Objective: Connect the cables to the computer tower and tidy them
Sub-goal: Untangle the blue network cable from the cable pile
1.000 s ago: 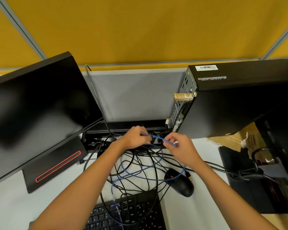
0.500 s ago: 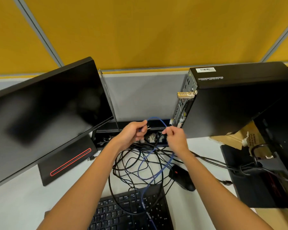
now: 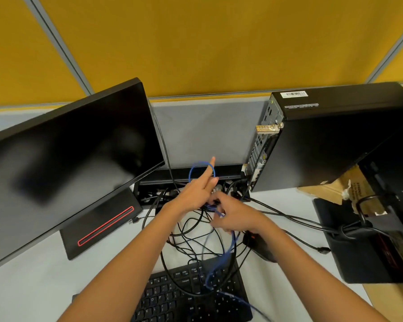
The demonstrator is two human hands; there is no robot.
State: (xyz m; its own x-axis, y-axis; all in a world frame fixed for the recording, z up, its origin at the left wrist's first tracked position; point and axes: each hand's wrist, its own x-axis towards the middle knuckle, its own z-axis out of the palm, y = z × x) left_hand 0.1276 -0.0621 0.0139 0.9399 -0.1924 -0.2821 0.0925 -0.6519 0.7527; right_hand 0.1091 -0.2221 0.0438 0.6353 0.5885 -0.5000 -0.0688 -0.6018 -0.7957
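Observation:
The black computer tower [image 3: 330,140] stands at the right with its rear ports facing left, a brass padlock [image 3: 268,128] hanging on its back. A blue cable [image 3: 228,249] runs from the keyboard up between my hands and loops over my left hand [image 3: 196,191], whose forefinger points up and forward through the loop. My right hand [image 3: 235,214] lies just below and to the right, its fingers curled on the blue cable. Tangled black cables [image 3: 186,231] cover the desk under both hands.
A dark monitor [image 3: 63,159] on its stand fills the left. A black keyboard [image 3: 186,296] lies near me, a black mouse [image 3: 261,246] under my right forearm. A black cable tray [image 3: 189,175] runs along the grey partition. Cardboard and a black mat lie at the right.
My left hand has stretched its forefinger up through the blue loop. My right hand has dropped back toward me, drawing the blue cable down. The camera has shifted slightly.

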